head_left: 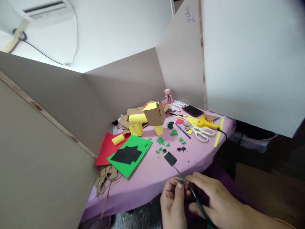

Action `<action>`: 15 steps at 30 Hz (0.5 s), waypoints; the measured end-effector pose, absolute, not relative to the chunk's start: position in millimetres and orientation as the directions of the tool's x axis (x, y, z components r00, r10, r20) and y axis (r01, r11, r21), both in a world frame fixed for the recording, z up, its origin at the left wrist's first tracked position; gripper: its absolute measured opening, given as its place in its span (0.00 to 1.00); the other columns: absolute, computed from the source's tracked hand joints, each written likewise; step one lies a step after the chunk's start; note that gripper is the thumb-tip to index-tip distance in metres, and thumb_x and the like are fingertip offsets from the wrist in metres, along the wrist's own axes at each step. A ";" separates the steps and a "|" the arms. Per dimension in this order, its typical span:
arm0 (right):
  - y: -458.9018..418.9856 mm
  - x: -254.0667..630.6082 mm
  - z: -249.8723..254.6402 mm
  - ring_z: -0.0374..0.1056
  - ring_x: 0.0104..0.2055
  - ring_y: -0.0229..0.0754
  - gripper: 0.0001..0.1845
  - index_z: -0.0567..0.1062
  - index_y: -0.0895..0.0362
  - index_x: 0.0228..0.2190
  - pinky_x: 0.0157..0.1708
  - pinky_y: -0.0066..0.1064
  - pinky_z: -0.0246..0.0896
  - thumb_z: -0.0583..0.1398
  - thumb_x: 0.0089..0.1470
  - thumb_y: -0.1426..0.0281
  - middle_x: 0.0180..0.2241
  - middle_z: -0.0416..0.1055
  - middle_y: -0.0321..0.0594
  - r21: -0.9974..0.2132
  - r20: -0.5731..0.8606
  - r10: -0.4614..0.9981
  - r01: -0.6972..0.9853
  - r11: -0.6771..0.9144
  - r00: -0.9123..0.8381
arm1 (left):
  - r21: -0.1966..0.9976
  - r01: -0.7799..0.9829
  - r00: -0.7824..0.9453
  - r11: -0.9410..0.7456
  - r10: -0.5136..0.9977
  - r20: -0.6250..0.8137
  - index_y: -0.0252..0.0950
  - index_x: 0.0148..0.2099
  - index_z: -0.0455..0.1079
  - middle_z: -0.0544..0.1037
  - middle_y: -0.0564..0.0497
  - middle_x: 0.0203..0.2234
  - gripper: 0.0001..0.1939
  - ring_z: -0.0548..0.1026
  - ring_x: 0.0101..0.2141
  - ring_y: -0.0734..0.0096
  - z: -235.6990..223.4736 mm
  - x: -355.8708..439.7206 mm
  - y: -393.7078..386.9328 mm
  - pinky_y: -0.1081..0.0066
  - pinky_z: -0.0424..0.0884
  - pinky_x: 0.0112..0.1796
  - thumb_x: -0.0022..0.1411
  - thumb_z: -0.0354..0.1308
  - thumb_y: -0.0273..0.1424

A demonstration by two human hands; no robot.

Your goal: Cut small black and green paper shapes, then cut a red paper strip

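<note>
Plainly black-handled scissors [199,204] in the right hand [218,194], apparently a tiny green scrap [181,178] in the left hand [174,198].

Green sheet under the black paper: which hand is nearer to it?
Left. The left hand is below and to the right of the green sheet in the view; the right hand, holding black-handled scissors, is farther right.

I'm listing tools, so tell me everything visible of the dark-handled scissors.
The scissors have dark handles and slim, metallic-looking blades, spread open. Gripped by the right hand, they point forward-left near the table. A green scrap appears at the blades, beside the fingers of the left hand; contact is unclear.
</note>
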State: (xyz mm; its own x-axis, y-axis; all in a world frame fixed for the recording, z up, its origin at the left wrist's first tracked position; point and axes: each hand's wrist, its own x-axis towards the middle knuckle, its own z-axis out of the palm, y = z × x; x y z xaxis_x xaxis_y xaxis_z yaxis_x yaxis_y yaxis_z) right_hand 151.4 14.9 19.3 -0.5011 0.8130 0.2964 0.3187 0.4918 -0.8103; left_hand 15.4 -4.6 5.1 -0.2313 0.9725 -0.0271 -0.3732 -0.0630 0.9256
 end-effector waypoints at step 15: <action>16.0 150.8 18.1 0.66 0.38 0.47 0.18 0.69 0.55 0.43 0.36 0.35 0.60 0.63 0.49 0.66 0.35 0.69 0.40 -0.766 0.253 0.816 0.408 0.497 -0.519 | 0.937 -0.340 -0.303 -0.078 0.952 -0.031 0.34 0.29 0.71 0.73 0.53 0.20 0.16 0.66 0.21 0.76 0.8 15.1 -4.8 0.76 0.64 0.26 0.47 0.66 0.42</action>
